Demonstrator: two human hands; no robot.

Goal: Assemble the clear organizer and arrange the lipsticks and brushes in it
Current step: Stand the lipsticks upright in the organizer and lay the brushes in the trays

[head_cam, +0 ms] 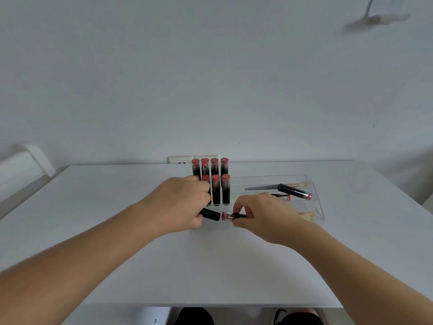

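A clear organizer [311,184] stands at the middle of the white table [210,266]. Several black lipsticks with pink tops [215,186] stand upright in two rows in its left part. My left hand [180,202] grips a black lipstick [210,214] that lies flat at the organizer's front. Just to its right, my right hand [260,214] pinches another lipstick [230,216] with its pink end toward the first one. In the right trays lie a loose lipstick [295,191], a brush [262,187] and a pale brush head [307,215].
A white wall socket [180,159] sits on the wall behind the lipsticks. The table's front edge is near my knees [194,316]. A white ledge [25,160] runs along the left.
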